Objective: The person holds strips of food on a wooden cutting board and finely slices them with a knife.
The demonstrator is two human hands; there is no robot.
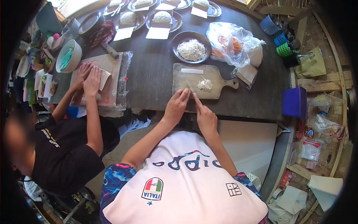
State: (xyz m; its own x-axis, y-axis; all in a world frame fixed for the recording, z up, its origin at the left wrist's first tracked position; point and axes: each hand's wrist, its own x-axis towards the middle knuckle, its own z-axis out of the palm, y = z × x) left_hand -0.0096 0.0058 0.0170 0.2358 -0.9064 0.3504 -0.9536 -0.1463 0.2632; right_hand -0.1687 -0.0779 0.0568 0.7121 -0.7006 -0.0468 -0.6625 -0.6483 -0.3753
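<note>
On a wooden cutting board (217,71) lie a small heap of thin white shreds (205,84) and a flat white strip (192,71). My right hand (207,117) grips a knife (191,88), its index finger stretched along it and its blade pointing away from me over the board's near left corner. Right beside the blade, my left hand (176,105) has its fingers pressed together at the board's edge; what they hold is hidden. Just behind the board stands a dark bowl (174,47) heaped with white shreds (191,50).
A clear plastic bag (227,35) with orange items sits at the back right. Plates with white mounds (162,17) line the far side. At left, a co-worker's hands (89,76) press brown paper (106,80). A purple bin (294,103) hangs at right.
</note>
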